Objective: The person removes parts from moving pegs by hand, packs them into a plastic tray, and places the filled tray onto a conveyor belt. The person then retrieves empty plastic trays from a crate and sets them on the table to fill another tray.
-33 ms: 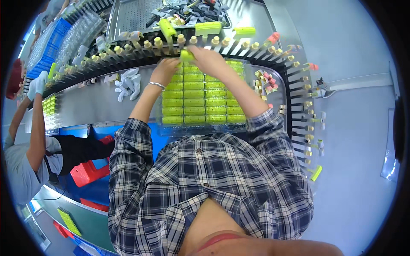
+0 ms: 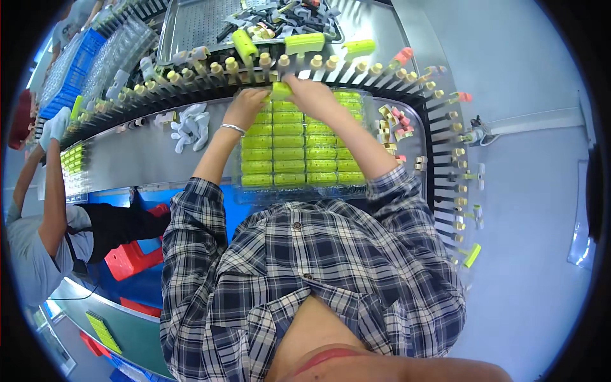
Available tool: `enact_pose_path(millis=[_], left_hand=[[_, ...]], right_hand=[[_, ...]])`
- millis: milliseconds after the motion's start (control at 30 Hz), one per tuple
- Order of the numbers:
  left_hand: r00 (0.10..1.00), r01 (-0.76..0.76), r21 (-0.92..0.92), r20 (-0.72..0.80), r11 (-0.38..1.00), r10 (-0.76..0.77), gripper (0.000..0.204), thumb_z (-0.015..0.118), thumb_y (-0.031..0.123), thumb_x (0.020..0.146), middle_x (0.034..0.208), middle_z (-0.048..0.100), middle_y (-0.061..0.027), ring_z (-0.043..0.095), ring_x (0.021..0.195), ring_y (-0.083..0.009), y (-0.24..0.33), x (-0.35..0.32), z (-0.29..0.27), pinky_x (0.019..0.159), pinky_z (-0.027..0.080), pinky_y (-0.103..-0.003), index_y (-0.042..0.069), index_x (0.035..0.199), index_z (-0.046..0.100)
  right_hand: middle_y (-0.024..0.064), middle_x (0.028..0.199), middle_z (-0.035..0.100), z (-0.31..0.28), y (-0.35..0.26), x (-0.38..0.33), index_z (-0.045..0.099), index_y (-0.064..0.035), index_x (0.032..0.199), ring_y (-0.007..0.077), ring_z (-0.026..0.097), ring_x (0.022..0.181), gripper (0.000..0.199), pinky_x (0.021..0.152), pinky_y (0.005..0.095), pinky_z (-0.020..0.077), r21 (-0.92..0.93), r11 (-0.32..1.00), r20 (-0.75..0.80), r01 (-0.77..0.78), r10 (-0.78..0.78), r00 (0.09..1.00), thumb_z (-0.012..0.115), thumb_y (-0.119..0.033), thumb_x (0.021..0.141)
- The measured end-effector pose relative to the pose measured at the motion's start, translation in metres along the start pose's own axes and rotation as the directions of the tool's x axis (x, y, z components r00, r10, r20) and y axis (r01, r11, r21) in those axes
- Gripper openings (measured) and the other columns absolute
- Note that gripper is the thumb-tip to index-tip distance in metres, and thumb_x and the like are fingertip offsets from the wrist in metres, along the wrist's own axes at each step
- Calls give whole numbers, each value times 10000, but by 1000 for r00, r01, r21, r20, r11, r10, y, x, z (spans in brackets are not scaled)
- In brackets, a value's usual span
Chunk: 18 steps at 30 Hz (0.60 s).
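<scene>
Over the far edge of a clear blister tray [image 2: 299, 191], my right hand [image 2: 312, 97] is closed on a yellow-green plastic casing [image 2: 280, 90]. My left hand [image 2: 245, 108] is beside it, fingers bent and bunched close to the casing's left end; whatever lies under its fingertips is hidden. Beneath both hands, the tray holds rows of matching yellow-green casings [image 2: 289, 153]. Just beyond my hands runs a curved line of upright pegs with pale tips [image 2: 316, 62]. A few pegs carry yellow-green casings [image 2: 304, 43].
White gloves [image 2: 191, 126] lie left of the tray; small pink and cream pieces [image 2: 396, 122] lie right of it. A metal tray [image 2: 197, 25] of grey and black parts stands beyond the pegs. At left, a gloved co-worker [image 2: 48, 216] works near blue crates [image 2: 73, 73].
The pegs and the casings on them have shifted slightly leftward along the line. My right hand has moved a little, and the casing shows more fully between my hands.
</scene>
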<state>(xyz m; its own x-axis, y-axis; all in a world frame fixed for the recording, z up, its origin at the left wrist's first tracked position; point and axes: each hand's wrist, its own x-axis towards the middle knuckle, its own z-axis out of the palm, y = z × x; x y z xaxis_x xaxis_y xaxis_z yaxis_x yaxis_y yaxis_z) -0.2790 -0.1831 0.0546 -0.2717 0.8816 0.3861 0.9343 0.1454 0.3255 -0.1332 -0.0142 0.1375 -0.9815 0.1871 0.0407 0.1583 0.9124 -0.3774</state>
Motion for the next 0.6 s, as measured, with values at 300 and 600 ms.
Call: enact_pose_path(millis=[300,600], left_hand=[[659,196,102,-750,975,-54,207,681,151,848,980,653,-100,581,894,-290,34,54,-106,820,455,-401,58,1033,671],[903,-56,714,334,698,-269,631,622,-14,750,1491,395,-60,386,1359,-313,-78,64,-186,1103,353,-415,228,1327,534]], right_hand=[[48,1085,651,57,23,-18,658,-96,1038,248,604,1026,238,895,404,476,-136,974,-432,184,-225,874,670,-123,802],[85,1121,646,-33,-37,105,630,-96,1108,283,617,1018,326,866,400,511,-320,826,-551,465,-561,618,700,-119,791]])
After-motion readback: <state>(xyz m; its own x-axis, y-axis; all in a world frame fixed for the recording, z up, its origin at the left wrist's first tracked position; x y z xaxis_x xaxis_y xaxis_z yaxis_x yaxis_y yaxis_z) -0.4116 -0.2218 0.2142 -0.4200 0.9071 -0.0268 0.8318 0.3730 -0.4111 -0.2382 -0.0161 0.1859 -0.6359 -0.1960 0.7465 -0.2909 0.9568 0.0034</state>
